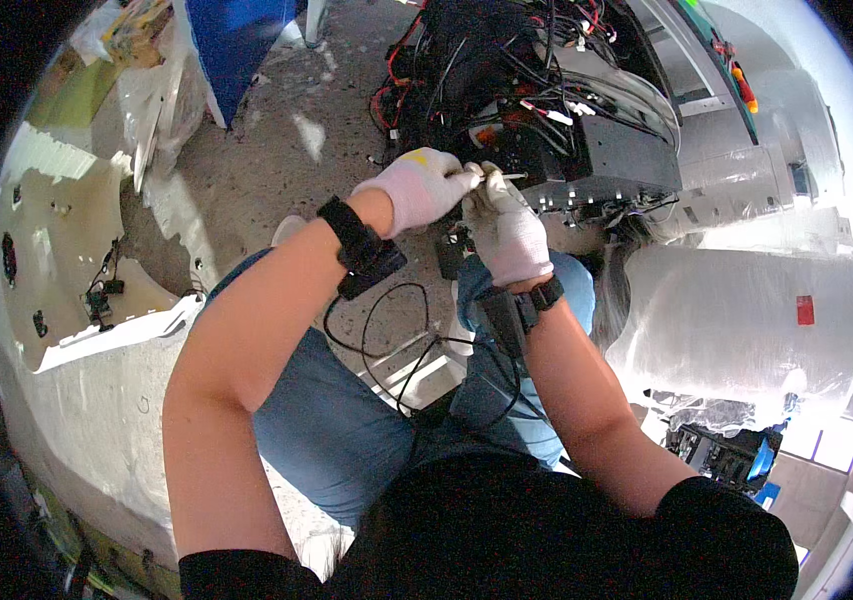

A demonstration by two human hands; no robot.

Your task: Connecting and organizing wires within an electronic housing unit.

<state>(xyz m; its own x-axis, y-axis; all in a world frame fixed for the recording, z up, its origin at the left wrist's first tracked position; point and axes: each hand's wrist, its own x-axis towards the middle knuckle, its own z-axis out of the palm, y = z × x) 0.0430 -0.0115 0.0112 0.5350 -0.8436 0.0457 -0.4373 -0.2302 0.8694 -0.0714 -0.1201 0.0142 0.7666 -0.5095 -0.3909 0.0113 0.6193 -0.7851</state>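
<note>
My left hand [425, 187], in a white work glove, reaches in from the left with thumb and fingers pinched together. Its fingertips meet those of my right hand [507, 232], gloved the same way and also closed. A thin, pale, stick-like piece [515, 177] juts out to the right from between the fingers of my right hand; its kind is too small to make out. What my left fingertips pinch is hidden. Just beyond the hands stands a dark grey metal box [629, 158] with a bundle of black cables [477, 70] heaped on and behind it.
A cream-coloured moulded panel [72, 260] with small fittings lies at left. Clear plastic wrapping [747, 320] covers something large at right. A looped black cable [367, 350] hangs between my knees. At the top left stands a blue panel [237, 50] near plastic sheeting.
</note>
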